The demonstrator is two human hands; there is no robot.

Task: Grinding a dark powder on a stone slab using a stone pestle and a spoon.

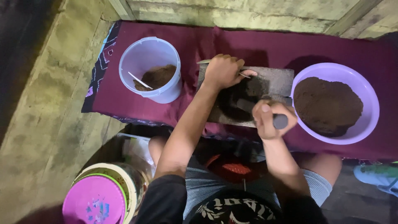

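Observation:
A grey stone slab lies on a maroon cloth, with dark brown ground matter on its middle. My left hand rests on the slab's far left part, closed around a thin metal spoon. My right hand grips a dark cylindrical stone roller that lies across the slab's near edge. A lilac bowl heaped with brown powder stands right of the slab. A clear plastic bucket with some brown powder and a white spoon stands to the left.
A round tin with a pink lid sits at the lower left on the concrete floor. A plastic bag lies by my left knee. A sandal shows at the right edge. A wooden wall runs along the back.

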